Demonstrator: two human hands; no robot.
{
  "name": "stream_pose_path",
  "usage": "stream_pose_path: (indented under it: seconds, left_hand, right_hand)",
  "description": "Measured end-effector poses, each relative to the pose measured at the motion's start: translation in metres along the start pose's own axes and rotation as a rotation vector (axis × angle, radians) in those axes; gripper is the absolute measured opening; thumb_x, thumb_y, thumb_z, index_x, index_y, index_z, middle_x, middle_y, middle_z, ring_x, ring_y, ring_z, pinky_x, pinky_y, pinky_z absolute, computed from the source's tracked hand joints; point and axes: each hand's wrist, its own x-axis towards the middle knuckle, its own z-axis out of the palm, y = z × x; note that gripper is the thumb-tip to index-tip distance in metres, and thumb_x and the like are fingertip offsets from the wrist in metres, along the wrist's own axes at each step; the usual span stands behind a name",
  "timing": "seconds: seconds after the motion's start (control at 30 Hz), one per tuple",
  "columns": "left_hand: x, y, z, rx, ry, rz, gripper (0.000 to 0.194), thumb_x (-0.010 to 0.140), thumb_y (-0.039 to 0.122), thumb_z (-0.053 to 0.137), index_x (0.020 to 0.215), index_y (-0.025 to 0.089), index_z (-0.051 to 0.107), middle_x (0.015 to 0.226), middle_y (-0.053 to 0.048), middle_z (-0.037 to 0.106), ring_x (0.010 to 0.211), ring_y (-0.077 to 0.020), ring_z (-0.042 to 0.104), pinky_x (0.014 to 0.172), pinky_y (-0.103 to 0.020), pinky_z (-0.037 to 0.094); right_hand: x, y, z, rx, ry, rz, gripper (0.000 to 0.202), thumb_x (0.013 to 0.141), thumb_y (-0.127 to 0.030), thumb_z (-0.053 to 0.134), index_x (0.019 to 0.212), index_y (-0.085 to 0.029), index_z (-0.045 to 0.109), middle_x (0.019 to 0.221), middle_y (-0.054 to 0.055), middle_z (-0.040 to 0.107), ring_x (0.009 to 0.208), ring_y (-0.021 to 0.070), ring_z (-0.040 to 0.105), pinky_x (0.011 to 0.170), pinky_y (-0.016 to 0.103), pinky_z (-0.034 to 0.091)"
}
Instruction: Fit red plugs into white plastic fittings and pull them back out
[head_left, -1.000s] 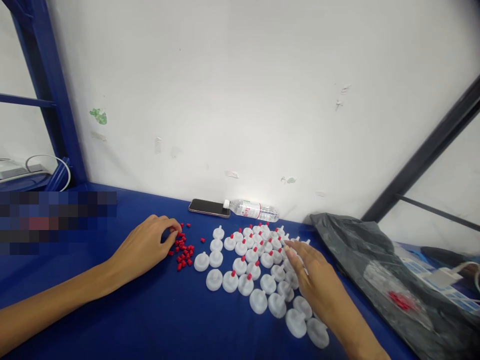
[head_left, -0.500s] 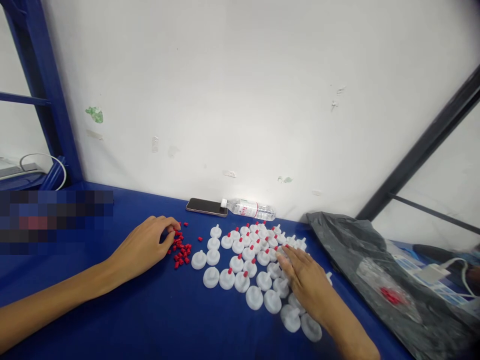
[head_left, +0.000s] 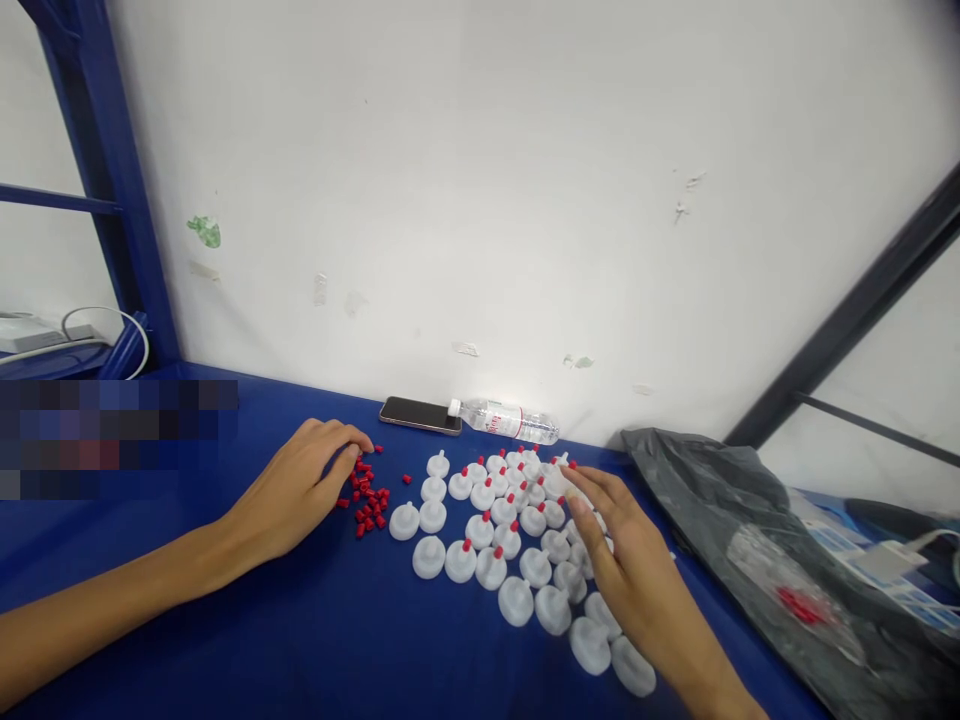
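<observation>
By red caps [head_left: 365, 485] the left hand [head_left: 298, 490] curls, at white cups [head_left: 507, 542] the right hand [head_left: 636, 560] (grips: can't tell).

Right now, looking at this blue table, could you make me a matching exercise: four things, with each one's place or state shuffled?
1. smartphone
2. plastic bottle
3. left hand
4. right hand

A. at the white funnel-shaped pieces
B. lying on its side, white-capped
C. at the loose red caps
D. flat, dark screen up

Pairs: 1-D; 2-B; 3-C; 4-A
</observation>
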Motion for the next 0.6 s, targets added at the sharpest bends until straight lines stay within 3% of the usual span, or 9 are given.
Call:
stream_pose_path:
  seconds: [0.17,0.37,0.5,0.6]
  left_hand:
    - [-0.009,0.012,-0.003,-0.082,0.049,0.205,0.035,0.110,0.042,0.041,0.111,0.028,0.073,0.111,-0.007,0.079,0.109,-0.0312,0.064,0.098,-0.046,0.054]
    - [-0.019,0.029,-0.009,-0.163,0.056,0.275,0.024,0.110,0.034,0.048,0.112,0.029,0.071,0.108,-0.005,0.077,0.107,-0.0288,0.066,0.096,-0.043,0.055]
    - [-0.030,0.037,-0.007,-0.216,0.052,0.365,0.024,0.109,0.028,0.051,0.124,0.034,0.069,0.103,-0.004,0.076,0.101,-0.0281,0.067,0.090,-0.043,0.058]
    - [-0.038,0.038,-0.003,-0.259,0.030,0.466,0.035,0.105,0.023,0.055,0.132,0.043,0.063,0.097,-0.002,0.075,0.091,-0.0275,0.068,0.083,-0.042,0.061]
  right_hand:
    - [-0.003,-0.023,0.000,0.113,-0.020,-0.101,0.047,0.111,-0.048,0.048,0.146,-0.027,0.070,0.149,0.012,0.070,0.141,0.0292,0.068,0.121,0.053,0.057]
    - [-0.006,-0.052,0.002,0.216,-0.114,-0.184,0.042,0.104,-0.041,0.068,0.146,-0.039,0.069,0.148,0.004,0.071,0.135,0.0246,0.073,0.114,0.037,0.062]
    - [-0.007,-0.071,0.008,0.323,-0.111,-0.264,0.042,0.098,-0.034,0.076,0.140,-0.035,0.073,0.138,0.004,0.077,0.123,0.0242,0.079,0.107,0.033,0.065]
    - [-0.011,-0.082,0.017,0.330,-0.109,-0.316,0.028,0.100,-0.034,0.075,0.127,-0.037,0.077,0.126,-0.001,0.082,0.108,0.0205,0.083,0.099,0.029,0.068]
